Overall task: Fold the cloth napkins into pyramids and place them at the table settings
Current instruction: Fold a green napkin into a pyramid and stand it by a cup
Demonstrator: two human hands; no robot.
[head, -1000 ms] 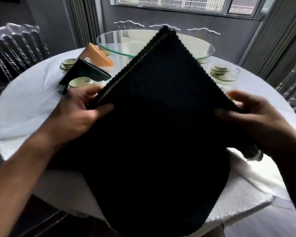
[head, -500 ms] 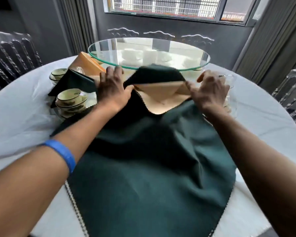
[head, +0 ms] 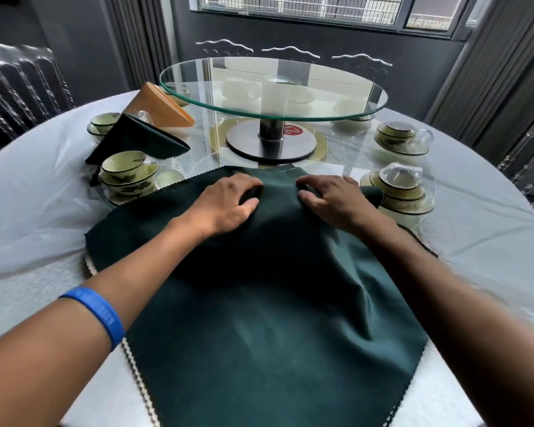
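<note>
A dark green cloth napkin (head: 259, 318) with a zigzag edge lies spread over the white tablecloth in front of me. Its near part hangs at the table's front edge. My left hand (head: 228, 201) and my right hand (head: 330, 198) sit close together on its far part. Both have curled fingers that grip the cloth, with a raised fold between them. A green pyramid napkin (head: 142, 140) and an orange pyramid napkin (head: 158, 107) stand at the far left by the settings.
A glass turntable (head: 367, 109) on a metal stand fills the table's middle, just beyond the napkin. Stacked wrapped bowls stand at the left (head: 127, 174), right (head: 401, 189) and far right (head: 401, 137). Clear chairs ring the round table (head: 475, 241).
The napkin was held up in the air, then laid down with its tan underside showing at the far corner. Now it lies green side up and my hands have drawn together.
</note>
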